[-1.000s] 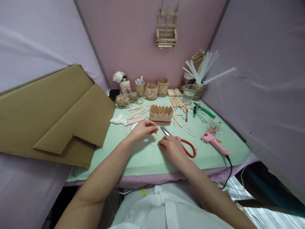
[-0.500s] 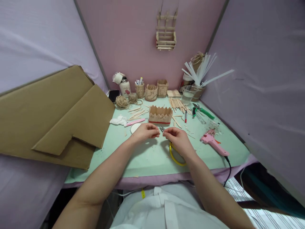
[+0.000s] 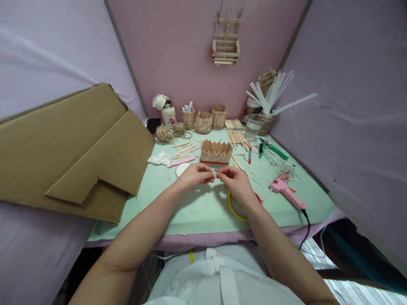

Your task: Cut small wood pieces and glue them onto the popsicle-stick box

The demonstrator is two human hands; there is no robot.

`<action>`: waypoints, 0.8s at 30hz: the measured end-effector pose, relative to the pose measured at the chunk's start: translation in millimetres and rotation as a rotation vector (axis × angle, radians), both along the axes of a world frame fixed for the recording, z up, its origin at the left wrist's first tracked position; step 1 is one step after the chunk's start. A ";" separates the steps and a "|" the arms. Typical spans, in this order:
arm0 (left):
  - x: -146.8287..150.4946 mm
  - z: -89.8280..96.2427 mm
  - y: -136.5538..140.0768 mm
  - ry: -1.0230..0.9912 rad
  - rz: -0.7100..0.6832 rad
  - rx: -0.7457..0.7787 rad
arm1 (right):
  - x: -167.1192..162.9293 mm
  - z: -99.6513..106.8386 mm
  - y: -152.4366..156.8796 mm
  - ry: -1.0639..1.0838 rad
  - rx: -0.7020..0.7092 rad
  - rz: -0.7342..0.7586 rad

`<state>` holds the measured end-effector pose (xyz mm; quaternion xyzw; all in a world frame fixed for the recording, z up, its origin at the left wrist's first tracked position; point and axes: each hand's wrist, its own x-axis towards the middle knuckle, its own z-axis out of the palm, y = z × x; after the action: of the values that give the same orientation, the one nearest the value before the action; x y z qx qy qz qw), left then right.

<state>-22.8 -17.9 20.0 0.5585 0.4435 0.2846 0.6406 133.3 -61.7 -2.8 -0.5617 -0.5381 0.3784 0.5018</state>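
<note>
My left hand [image 3: 196,176] and my right hand [image 3: 235,181] meet fingertip to fingertip over the table, both in a pinch. Between them shows a tiny pale bit, too small to name; I cannot tell which hand bears it. Beneath my right hand and wrist lies a pair of scissors [image 3: 231,208] with yellow and red handles, its blade tips just visible past the fingers. Right behind my hands stands a wooden-stick box [image 3: 216,158] with a jagged top edge and a red band round its base. A white disc [image 3: 182,170] lies partly behind my left hand.
At right rest a pink glue gun [image 3: 288,193] with its cord and green-handled pliers [image 3: 277,151]. Wooden sticks [image 3: 240,139], twine [image 3: 164,134], a clear cup [image 3: 252,127] and stick-covered holders [image 3: 204,123] line the back. Large cardboard [image 3: 95,156] leans on the left.
My fingertips have drawn closer together, and a small pale bit now shows between them. The red scissor handle has come into sight beside my right wrist. The view has shifted slightly.
</note>
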 end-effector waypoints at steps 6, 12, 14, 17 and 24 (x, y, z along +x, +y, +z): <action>0.2 -1.5 1.0 0.029 0.000 0.030 | -1.7 -1.1 -0.2 -0.006 0.010 -0.010; 1.1 0.7 0.0 0.041 0.001 0.011 | -2.9 -1.2 0.0 -0.005 0.007 -0.022; 1.2 1.3 -0.5 0.043 0.001 0.009 | -3.1 -1.4 0.0 -0.005 0.007 -0.028; 1.1 1.3 -0.5 0.049 0.000 0.003 | -3.8 -2.1 -0.2 -0.002 0.007 -0.039; 1.1 -0.5 0.5 0.082 -0.019 0.038 | -5.3 -3.2 -1.4 0.006 0.004 -0.057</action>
<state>-21.7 -17.4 19.6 0.5859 0.4585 0.2636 0.6140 128.0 -63.1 -6.0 -0.5745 -0.5211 0.3645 0.5153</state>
